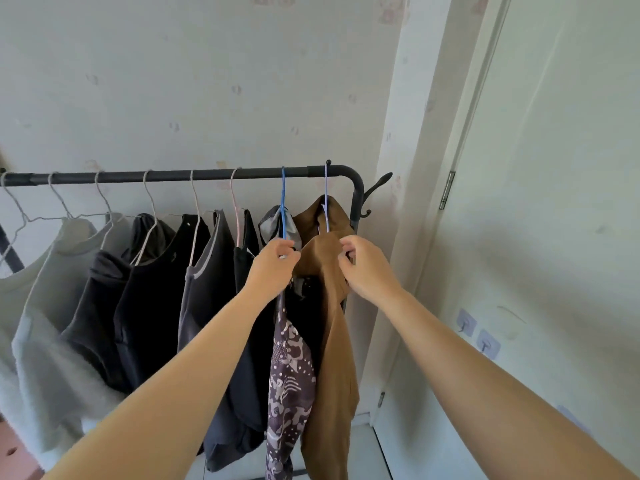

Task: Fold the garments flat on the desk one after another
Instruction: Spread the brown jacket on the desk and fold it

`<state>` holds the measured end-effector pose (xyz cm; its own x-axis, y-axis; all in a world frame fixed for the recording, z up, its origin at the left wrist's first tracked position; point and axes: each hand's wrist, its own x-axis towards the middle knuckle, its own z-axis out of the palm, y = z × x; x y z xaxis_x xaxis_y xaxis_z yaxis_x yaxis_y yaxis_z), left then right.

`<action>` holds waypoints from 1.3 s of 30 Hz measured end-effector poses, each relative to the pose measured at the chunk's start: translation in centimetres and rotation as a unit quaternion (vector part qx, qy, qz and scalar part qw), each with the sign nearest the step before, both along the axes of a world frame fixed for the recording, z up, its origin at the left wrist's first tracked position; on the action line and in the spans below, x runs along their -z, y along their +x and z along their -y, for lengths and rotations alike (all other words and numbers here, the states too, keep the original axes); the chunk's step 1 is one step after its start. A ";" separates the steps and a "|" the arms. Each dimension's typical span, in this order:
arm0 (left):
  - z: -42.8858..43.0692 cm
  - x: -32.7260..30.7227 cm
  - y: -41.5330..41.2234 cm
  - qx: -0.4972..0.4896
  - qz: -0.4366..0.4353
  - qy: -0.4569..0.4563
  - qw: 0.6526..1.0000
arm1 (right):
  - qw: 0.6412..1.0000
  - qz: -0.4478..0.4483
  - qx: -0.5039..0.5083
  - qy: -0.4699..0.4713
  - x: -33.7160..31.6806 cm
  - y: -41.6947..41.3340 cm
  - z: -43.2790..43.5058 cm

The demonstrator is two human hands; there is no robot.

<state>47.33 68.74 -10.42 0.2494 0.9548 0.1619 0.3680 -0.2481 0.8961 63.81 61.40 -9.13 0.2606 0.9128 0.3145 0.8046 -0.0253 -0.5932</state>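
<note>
**Desk:** What sits nearest the lens?

**Photographer:** Two bare forearms, reaching up and away from the wearer. The left grip (273, 263) is clenched at the foot of a blue hanger (283, 202). The right grip (367, 268) has its fingers curled, pinching the shoulder of a brown garment (334, 341).

**Desk:** And where are the clothes?

**Photographer:** The brown garment hangs at the right end of a black rail (173, 175), on a pale purple hanger (326, 199). Just beside it, touching it, a purple patterned garment (291, 375) hangs from the blue hanger. Further left, dark tops (156, 306) and grey sweaters (45, 341) hang in a row on wire hangers from the same rail.

**Desk:** What is behind them?

**Photographer:** A pale papered wall (207, 81). To the right is a white door (554, 168), with two stick-on hooks (465, 322) low on that side.
</note>
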 end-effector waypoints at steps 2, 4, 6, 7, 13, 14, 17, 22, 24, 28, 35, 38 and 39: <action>-3.3 -0.9 1.7 0.014 0.027 -0.005 1.000 | 1.000 -0.016 0.015 0.011 -0.2 0.4 -2.5; -6.5 -1.8 3.5 0.038 0.044 -0.013 0.998 | 0.999 -0.023 0.034 0.015 -0.4 0.6 -4.9; -9.6 -2.3 5.3 0.062 0.056 -0.020 0.996 | 0.998 -0.027 0.055 0.020 -0.4 0.6 -7.0; -11.0 -2.4 6.1 0.069 0.059 -0.025 0.996 | 0.997 -0.029 0.064 0.022 -0.2 0.4 -8.0; -17.4 -1.6 10.0 0.063 0.038 -0.058 0.996 | 0.991 0.008 0.131 0.013 0.9 -0.6 -13.8; -18.0 -1.5 10.3 0.061 0.025 -0.059 0.996 | 0.990 0.018 0.139 0.001 0.7 -0.7 -14.3; -20.5 -0.4 11.0 0.055 -0.044 -0.072 0.995 | 0.986 0.040 0.162 -0.027 0.7 -0.6 -15.7; -22.7 0.7 11.3 0.041 -0.158 -0.033 0.986 | 0.983 0.024 0.175 -0.039 1.2 0.0 -17.0; -23.2 1.0 11.3 0.047 -0.188 -0.002 0.981 | 0.984 0.017 0.178 -0.029 1.1 0.0 -17.3; -23.2 1.4 10.8 0.026 -0.232 0.045 0.971 | 0.984 0.024 0.176 -0.026 0.9 -0.4 -17.2; -23.3 1.1 9.9 0.055 -0.112 0.010 0.992 | 0.984 0.009 0.179 0.010 -1.2 -0.5 -16.3; -21.9 0.2 9.7 0.060 -0.070 0.023 0.995 | 0.985 -0.026 0.169 0.026 -2.4 -0.3 -15.2; -21.3 0.0 9.6 0.054 -0.072 0.028 0.996 | 0.986 -0.033 0.162 0.029 -2.7 -0.3 -14.5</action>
<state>56.97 90.05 -10.39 0.3752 0.9112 0.1703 0.4595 -0.3424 0.8196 63.54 75.93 -6.43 0.5571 0.7595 0.3358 0.7194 -0.2394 -0.6520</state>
